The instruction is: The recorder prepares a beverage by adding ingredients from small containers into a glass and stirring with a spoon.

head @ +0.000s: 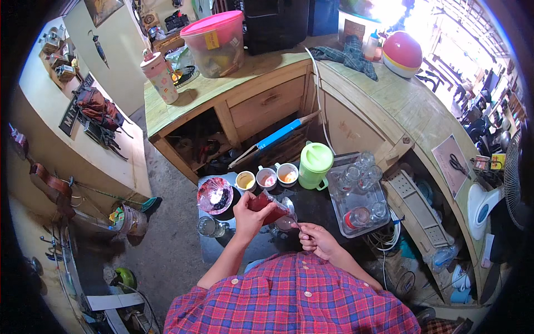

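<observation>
My left hand point(249, 215) grips a red packet point(267, 208), tilted with its edge towards a metal spoon point(288, 204). The spoon's handle is pinched in my right hand point(319, 240). Under the spoon stands a clear vessel point(284, 223), partly hidden. Behind my left hand are several mugs point(245, 181) with coloured contents, and a light green lidded pitcher point(316, 166) is to their right. A bowl with dark red contents point(215, 196) sits on the left, above a glass mug point(210, 226) lying on its side.
A metal tray point(361, 200) with several glass mugs is at the right of the low table. Wooden counters point(233, 89) curve around the front and right, bearing a pink-lidded tub point(215, 46), a tumbler point(159, 77) and scissors point(459, 165). White cable point(390, 238) hangs near the tray.
</observation>
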{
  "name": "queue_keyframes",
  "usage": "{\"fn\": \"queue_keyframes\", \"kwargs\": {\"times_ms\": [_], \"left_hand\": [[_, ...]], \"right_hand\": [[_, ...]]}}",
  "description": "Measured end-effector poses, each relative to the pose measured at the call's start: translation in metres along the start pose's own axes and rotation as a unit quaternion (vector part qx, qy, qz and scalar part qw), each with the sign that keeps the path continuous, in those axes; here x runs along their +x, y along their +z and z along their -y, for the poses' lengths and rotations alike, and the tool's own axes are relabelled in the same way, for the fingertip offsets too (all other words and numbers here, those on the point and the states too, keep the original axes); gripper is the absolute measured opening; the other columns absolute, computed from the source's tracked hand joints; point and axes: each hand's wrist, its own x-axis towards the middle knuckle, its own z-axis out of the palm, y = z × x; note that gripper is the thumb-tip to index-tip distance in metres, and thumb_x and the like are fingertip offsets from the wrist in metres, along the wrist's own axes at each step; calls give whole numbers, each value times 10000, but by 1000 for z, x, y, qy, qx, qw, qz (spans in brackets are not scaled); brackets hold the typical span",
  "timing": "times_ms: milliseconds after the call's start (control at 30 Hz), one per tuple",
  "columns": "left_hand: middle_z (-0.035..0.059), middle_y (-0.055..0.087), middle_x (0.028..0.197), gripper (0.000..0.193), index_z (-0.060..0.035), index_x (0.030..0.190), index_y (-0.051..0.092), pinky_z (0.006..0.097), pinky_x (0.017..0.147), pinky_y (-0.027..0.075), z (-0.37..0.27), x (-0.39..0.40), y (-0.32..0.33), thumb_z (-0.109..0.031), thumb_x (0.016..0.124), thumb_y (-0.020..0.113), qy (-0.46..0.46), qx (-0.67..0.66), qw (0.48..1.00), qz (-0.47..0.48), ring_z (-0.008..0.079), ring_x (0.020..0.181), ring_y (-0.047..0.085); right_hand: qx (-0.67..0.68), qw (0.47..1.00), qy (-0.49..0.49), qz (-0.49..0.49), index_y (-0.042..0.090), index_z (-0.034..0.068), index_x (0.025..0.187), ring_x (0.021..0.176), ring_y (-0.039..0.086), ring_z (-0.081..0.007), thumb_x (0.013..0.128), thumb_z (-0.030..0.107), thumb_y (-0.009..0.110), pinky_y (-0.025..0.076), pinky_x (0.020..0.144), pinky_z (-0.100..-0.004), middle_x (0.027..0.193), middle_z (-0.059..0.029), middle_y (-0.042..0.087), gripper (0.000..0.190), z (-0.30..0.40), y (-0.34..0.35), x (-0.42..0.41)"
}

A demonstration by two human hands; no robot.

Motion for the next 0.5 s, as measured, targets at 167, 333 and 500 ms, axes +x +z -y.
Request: {"fn": "queue_keyframes", "kwargs": {"times_ms": [167,333,500], "left_hand": [[2,574,701,391,-50,758,505,254,586,435,5,1,0,-161,665,869,16,28,999,-18,79,644,508],[1,576,705,390,-47,765,513,253,588,439,5,5,0,-160,661,871,17,26,999,-28,80,648,510],[5,577,706,381,-40,790,532,256,593,447,9,11,-3,-160,662,870,14,16,999,-36,80,649,513]], "right_hand": [[-3,1000,6,-3,547,51,1279,531,286,-32,1020,182,442,246,480,-192,713,49,399,308,1,2,-1],[-8,1000,10,-9,549,44,1266,512,284,-27,1018,169,446,247,476,-188,710,41,415,296,0,3,0],[-4,1000,23,-5,541,40,1273,509,284,-23,1021,172,437,247,470,-181,712,40,416,303,0,5,-1]]}}
